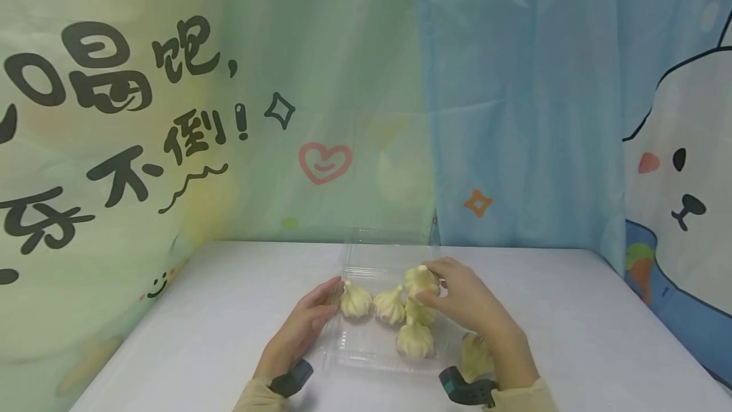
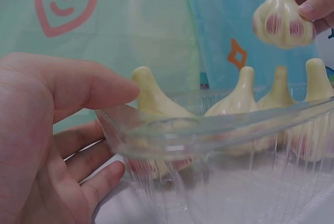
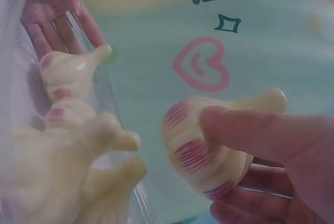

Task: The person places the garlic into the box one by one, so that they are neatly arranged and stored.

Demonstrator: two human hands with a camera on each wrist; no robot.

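My right hand (image 1: 466,294) pinches a garlic bulb (image 1: 421,282) between thumb and fingers, above the right side of a clear plastic container (image 1: 366,343). In the right wrist view the held garlic has purple streaks and its stem points right. Inside the container sit several more garlic bulbs, among them one at the left (image 1: 356,301), one in the middle (image 1: 389,306) and one at the front right (image 1: 415,340). My left hand (image 1: 305,320) rests at the container's left side, thumb extended at the rim corner and loose fingers outside the wall (image 2: 209,135).
The container's clear lid (image 1: 391,253) stands raised at its back. Another garlic bulb (image 1: 476,356) lies by my right wrist, outside the container. The white table (image 1: 240,285) ends at a printed curtain (image 1: 366,100). A dark band (image 1: 466,390) sits on each wrist.
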